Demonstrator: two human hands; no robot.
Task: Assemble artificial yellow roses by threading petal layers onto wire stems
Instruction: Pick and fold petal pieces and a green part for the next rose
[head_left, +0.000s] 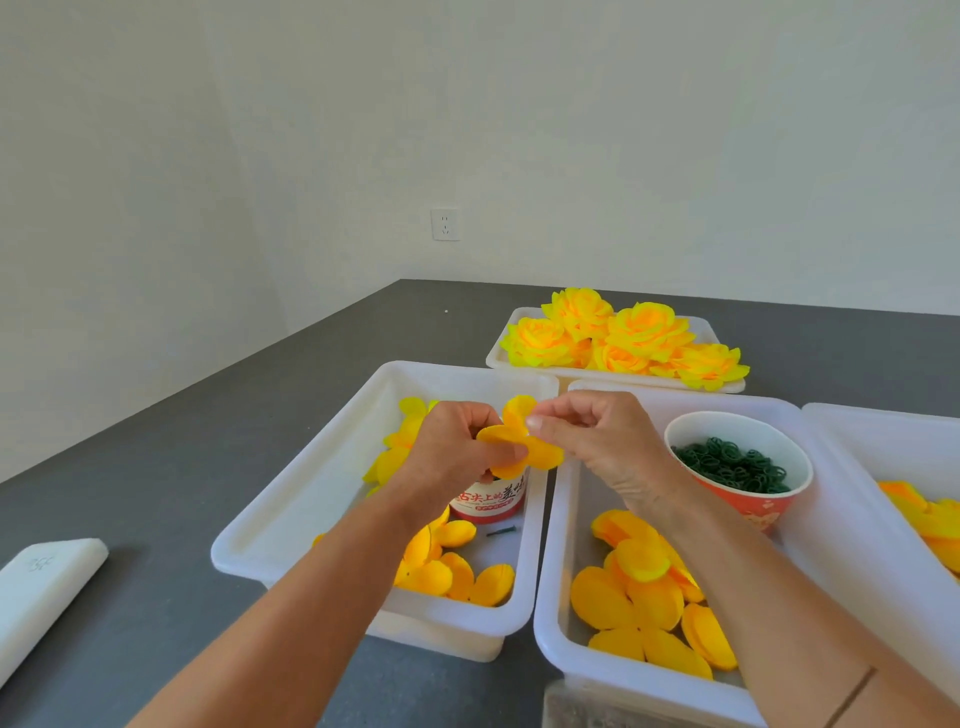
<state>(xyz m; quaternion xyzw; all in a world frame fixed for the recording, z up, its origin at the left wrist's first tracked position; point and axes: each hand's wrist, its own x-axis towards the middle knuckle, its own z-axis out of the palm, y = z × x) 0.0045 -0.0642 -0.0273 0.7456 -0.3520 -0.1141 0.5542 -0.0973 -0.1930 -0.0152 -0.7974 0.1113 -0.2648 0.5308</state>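
Observation:
Above the left white bin (291, 514), both hands meet on a yellow petal layer (519, 447). My left hand (447, 452) grips it from the left with curled fingers. My right hand (597, 441) pinches its upper edge between thumb and fingertips. Any wire stem is hidden behind the petals and fingers. Loose petal layers (452, 571) lie in the left bin, and larger petal layers (644, 597) in the middle bin (550, 613). Finished yellow roses (623, 332) fill the far tray (498, 353).
A red-and-white paper cup (491, 501) stands in the left bin, below the hands. A red paper bowl of green rings (737, 462) sits in the middle bin. A third bin (883, 447) with petals is at right. A white pad (41, 587) lies at left on the grey table.

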